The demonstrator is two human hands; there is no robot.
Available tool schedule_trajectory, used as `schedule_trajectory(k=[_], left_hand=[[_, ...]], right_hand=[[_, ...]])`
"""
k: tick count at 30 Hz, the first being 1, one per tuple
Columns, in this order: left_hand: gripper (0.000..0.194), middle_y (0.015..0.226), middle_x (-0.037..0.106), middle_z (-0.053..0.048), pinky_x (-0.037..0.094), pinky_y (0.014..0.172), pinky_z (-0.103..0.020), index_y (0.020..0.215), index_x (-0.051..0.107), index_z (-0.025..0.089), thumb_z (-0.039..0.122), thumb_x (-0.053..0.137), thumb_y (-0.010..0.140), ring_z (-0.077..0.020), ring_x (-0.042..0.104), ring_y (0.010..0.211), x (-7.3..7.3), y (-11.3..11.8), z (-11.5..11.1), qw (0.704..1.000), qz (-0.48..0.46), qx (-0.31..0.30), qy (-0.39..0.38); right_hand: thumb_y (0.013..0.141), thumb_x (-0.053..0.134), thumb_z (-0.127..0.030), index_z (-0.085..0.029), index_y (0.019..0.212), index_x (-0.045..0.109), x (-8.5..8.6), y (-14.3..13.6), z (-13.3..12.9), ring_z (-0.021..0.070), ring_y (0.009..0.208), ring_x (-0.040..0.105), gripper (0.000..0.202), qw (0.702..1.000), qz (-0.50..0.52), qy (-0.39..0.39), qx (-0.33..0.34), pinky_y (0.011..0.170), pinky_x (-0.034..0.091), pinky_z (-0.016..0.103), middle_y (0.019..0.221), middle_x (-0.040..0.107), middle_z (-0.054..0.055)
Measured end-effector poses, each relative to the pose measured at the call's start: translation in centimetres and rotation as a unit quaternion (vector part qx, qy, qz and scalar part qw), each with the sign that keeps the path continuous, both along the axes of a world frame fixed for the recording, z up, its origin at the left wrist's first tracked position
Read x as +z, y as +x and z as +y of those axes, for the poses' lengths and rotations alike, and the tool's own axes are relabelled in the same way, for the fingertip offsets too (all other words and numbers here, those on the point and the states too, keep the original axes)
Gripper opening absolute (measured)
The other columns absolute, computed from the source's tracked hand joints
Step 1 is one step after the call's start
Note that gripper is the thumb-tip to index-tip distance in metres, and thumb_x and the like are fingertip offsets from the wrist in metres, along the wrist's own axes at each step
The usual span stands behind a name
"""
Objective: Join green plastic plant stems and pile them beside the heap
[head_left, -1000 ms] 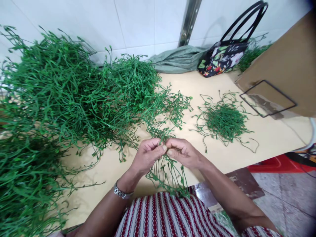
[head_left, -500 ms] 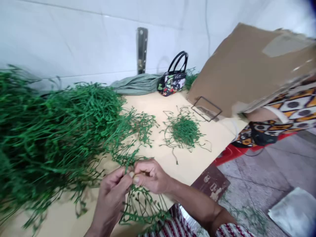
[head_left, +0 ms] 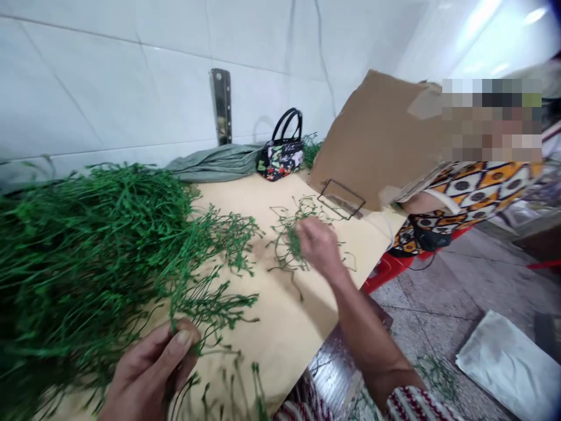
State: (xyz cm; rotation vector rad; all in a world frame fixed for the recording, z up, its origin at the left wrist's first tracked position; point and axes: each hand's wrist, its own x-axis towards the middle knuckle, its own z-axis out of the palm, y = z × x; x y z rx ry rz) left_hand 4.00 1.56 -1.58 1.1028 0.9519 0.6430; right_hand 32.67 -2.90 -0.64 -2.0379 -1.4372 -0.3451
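Note:
My left hand (head_left: 153, 365) is closed in a pinch round a bunch of green artificial plant stems (head_left: 214, 301), low at the left of the table. Their budded tips fan out to the right, and more stems hang below. My right hand (head_left: 319, 245) is stretched forward over a small pile of thin green stems (head_left: 291, 240), its fingers curled together and slightly blurred. Whatever lies between those fingertips is hidden. To the left of both hands spreads a large heap of green stems (head_left: 96, 234), with a smaller cluster (head_left: 223, 234) at its right side.
A floral handbag (head_left: 280, 155) and a grey-green cloth (head_left: 214, 164) lie by the tiled wall. A cardboard box (head_left: 381, 140) with a wire frame (head_left: 342, 199) before it stands at the right. Beyond sits another person in a patterned garment (head_left: 486, 187). A pale sack (head_left: 512, 356) lies on the floor.
My hands, together at the stems before, are now apart. The right has moved forward to the small pile; the left has shifted left, still holding the bunch. The view has turned to the right.

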Motion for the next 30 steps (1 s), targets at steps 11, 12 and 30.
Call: schedule_trajectory(k=[11, 12, 30], left_hand=[[0.014, 0.064, 0.060, -0.003, 0.038, 0.048, -0.024, 0.062, 0.058, 0.012, 0.024, 0.061, 0.068, -0.0091, 0.051, 0.046, 0.6, 0.6, 0.1, 0.994, -0.108, -0.008, -0.012], [0.015, 0.065, 0.060, -0.003, 0.038, 0.048, -0.024, 0.060, 0.057, 0.012, 0.025, 0.063, 0.067, -0.0092, 0.051, 0.046, 0.5, 0.6, 0.0, 0.994, -0.109, -0.004, -0.011], [0.020, 0.048, 0.045, 0.004, 0.029, 0.047, -0.023, 0.062, 0.056, 0.016, 0.028, 0.058, 0.077, -0.0081, 0.038, 0.046, -0.9, 0.3, -1.4, 0.985, 0.024, 0.015, 0.169]], right_hand=[[0.083, 0.049, -0.024, -0.013, 0.103, 0.065, -2.9, 4.1, -0.6, 0.0246, 0.102, 0.054, 0.028, 0.998, -0.044, -0.043, -0.015, 0.092, 0.037, 0.041, 0.106, 0.063, 0.014], [0.084, 0.049, -0.025, -0.013, 0.102, 0.066, -2.2, 2.3, -0.6, 0.0231, 0.100, 0.055, 0.027, 0.999, -0.018, -0.012, 0.042, 0.091, 0.039, 0.040, 0.103, 0.064, 0.013], [0.082, 0.055, -0.025, -0.015, 0.095, 0.057, -1.8, -12.9, -0.6, 0.0102, 0.070, 0.058, 0.016, 0.781, 0.467, -0.123, 0.395, 0.062, 0.047, 0.023, 0.078, 0.063, 0.002]])
